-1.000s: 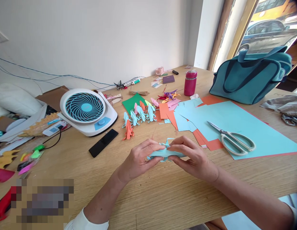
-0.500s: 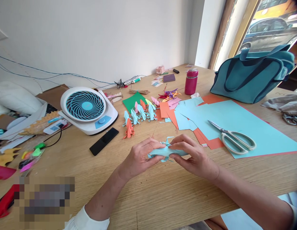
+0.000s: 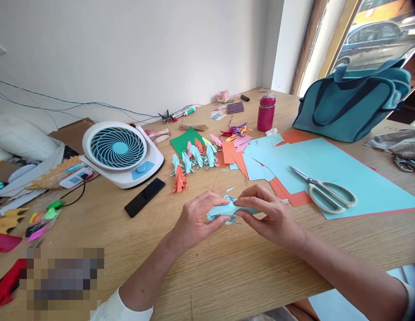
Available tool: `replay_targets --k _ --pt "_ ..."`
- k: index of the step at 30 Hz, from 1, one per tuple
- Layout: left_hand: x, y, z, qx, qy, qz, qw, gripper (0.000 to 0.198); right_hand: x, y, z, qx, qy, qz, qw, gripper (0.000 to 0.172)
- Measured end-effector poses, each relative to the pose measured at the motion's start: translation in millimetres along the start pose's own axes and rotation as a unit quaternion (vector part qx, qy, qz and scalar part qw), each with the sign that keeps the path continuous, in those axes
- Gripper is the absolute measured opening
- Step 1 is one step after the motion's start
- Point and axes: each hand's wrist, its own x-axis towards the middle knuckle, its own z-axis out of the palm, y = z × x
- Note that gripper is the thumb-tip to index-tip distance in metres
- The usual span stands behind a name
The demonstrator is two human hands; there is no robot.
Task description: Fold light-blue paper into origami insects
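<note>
- One light-blue folded paper figure [image 3: 222,210] is between the left hand [image 3: 199,217] and the right hand [image 3: 269,217].
- The left hand pinches one end and the right hand pinches the other.
- Little standing paper figures [image 3: 197,156] are past the left hand.
- A black phone [image 3: 145,197] lies left of the left hand.
- Scissors [image 3: 333,197] lie on a big blue sheet [image 3: 375,187], right of the right hand.

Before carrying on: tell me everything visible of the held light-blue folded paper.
The light-blue folded paper is a long, narrow piece, with thin strips jutting from its far and near sides. It lies crosswise, pinched by the left grip and right grip, which partly hide it. Whether it touches the table is unclear.
</note>
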Motion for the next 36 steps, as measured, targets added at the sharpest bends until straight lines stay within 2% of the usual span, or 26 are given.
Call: replay_targets --k 8,13,18,22,26,30,36 --pt "1.2 -0.6 -2.0 -0.016 -0.005 0.001 1.000 0.022 2.9 -3.1 -5.0 0.043 -0.027 0.010 0.999 0.019" --pt "-0.6 -1.5 -2.2 0.015 0.001 0.020 1.000 0.022 6.3 -1.3 -5.0 0.105 -0.005 0.073 0.992 0.009" --pt "-0.9 -2.2 -2.3 0.015 0.016 0.021 1.000 0.025 8.2 1.6 -6.4 0.179 -0.023 0.147 0.973 0.014" --pt "-0.5 -1.9 -1.8 -0.006 0.025 0.002 1.000 0.027 6.5 5.1 -2.6 0.229 0.017 0.205 0.951 0.023" --pt "-0.7 -1.3 0.2 -0.012 0.024 -0.013 1.000 0.027 4.7 8.4 2.1 0.242 0.032 0.235 0.941 0.024" --pt "-0.8 -1.6 1.7 -0.016 0.030 -0.022 0.999 0.026 3.4 9.1 2.2 0.225 0.024 0.227 0.947 0.020" --pt "-1.7 -3.3 3.1 -0.013 0.011 -0.035 0.999 0.029 3.7 6.6 -1.3 0.155 0.013 0.154 0.976 0.011"
